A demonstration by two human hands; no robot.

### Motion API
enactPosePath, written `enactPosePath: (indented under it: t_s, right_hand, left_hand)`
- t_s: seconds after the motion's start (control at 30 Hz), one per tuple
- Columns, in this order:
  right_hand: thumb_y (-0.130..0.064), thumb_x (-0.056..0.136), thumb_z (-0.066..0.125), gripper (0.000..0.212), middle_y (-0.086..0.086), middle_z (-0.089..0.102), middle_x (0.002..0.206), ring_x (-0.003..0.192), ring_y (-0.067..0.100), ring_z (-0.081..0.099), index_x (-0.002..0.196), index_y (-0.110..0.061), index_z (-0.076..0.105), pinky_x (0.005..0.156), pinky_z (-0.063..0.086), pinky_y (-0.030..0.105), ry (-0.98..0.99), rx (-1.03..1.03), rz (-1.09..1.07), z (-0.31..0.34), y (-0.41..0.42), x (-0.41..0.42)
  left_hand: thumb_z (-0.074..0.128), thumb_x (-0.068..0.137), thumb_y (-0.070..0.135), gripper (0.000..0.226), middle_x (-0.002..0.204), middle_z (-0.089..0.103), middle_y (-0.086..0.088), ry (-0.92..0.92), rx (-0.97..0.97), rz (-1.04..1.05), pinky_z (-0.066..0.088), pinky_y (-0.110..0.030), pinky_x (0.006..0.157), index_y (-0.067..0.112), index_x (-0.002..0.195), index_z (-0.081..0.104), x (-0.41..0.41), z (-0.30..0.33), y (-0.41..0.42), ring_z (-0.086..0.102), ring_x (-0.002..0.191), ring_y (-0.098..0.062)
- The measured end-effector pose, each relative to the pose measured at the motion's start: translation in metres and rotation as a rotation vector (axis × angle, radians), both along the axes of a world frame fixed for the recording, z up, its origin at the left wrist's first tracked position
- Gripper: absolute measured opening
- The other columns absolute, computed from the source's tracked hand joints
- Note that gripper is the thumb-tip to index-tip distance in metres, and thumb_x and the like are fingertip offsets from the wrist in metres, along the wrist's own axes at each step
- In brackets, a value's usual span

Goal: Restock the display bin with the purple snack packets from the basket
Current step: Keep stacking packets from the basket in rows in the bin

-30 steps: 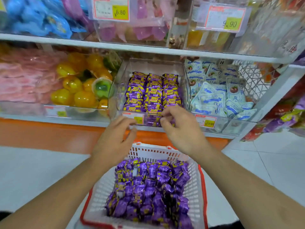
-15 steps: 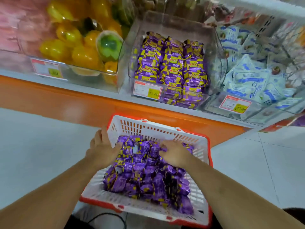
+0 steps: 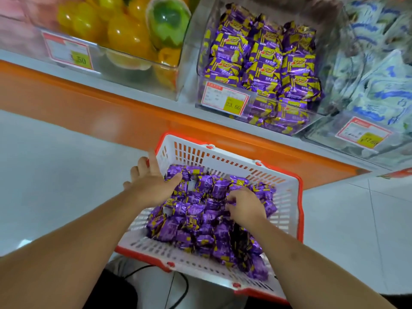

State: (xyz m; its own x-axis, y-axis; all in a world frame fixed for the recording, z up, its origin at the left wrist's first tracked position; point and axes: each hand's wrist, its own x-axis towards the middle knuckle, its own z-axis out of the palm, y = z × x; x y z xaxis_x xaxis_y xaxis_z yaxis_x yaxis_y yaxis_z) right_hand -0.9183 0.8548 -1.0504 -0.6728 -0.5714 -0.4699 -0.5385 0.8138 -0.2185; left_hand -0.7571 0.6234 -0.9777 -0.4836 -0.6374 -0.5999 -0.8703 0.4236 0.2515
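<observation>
The purple snack packets point(image 3: 200, 219) are small pillow-shaped foil wrappers, glossy purple with yellow panels and printed lettering too small to read. They lie in a loose, unsorted heap in the basket point(image 3: 287, 197), a white slotted plastic tub with a red rim, at the near centre of the view. More of the same packets stand in ordered rows in the display bin point(image 3: 200, 52), a clear plastic box on the far shelf, above and to the right of the basket. A price label point(image 3: 225, 99) on the bin's front reads 23.60.

The left hand point(image 3: 153, 186) lies over the basket's far left corner, fingers extended across the rim and thumb touching the nearest packets; it grips nothing. The right hand point(image 3: 245, 206) rests on the middle of the heap with fingers curled down into the packets; whether it has closed on one cannot be told, as the fingertips are hidden.

To the left of the display bin sits a bin of yellow and green jelly cups point(image 3: 124, 34); to the right, a bin of white and blue packets point(image 3: 379, 70).

Against the frame half a second earlier, both hands keep roughly the same stations on the basket. The left thumb now reaches further onto the heap. The view stands closer to the shelf.
</observation>
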Motion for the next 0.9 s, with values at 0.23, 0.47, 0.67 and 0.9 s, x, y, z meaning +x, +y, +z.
enactPosePath:
  t_s: [0.23,0.47,0.67,0.9]
  right_hand:
    - [-0.021,0.085,0.082,0.011,-0.010,0.074,0.087,0.081,0.006,0.069,0.078,-0.025,0.074,0.078,0.055,0.028,-0.259,-0.313,-0.089,0.084,-0.019,-0.006]
    - [0.002,0.077,0.075,0.022,0.001,0.065,0.098,0.072,0.008,0.062,0.086,-0.017,0.070,0.071,0.055,0.028,-0.251,-0.714,0.073,0.224,-0.036,0.001]
    - [0.009,0.068,0.068,0.048,-0.002,0.059,0.114,0.109,0.018,0.061,0.107,-0.018,0.067,0.091,0.052,0.029,-0.025,-0.982,0.239,0.294,-0.022,0.003]
    - [-0.013,0.076,0.086,0.049,-0.011,0.057,0.121,0.117,0.007,0.056,0.120,-0.020,0.064,0.098,0.044,0.020,0.186,-0.935,0.336,0.303,-0.027,-0.005]
  left_hand:
    - [0.045,0.091,0.075,0.106,0.166,-0.001,-0.009,0.014,0.019,0.034,0.015,-0.054,0.124,0.020,0.159,-0.016,-0.003,0.020,0.001,0.005,0.154,-0.035]
    - [0.044,0.107,0.040,0.047,0.113,0.067,-0.028,0.317,0.178,-0.192,0.053,-0.040,0.080,-0.002,0.110,0.066,-0.050,0.141,0.024,0.067,0.101,-0.038]
    - [0.070,0.096,0.020,0.025,0.098,0.076,-0.016,0.719,0.784,0.062,0.065,-0.041,0.072,0.003,0.114,0.068,-0.053,0.230,0.037,0.076,0.080,-0.026]
    - [0.077,0.088,0.004,0.031,0.082,0.070,-0.012,0.919,0.545,0.052,0.064,-0.044,0.065,0.009,0.115,0.065,-0.059,0.246,0.028,0.072,0.073,-0.033]
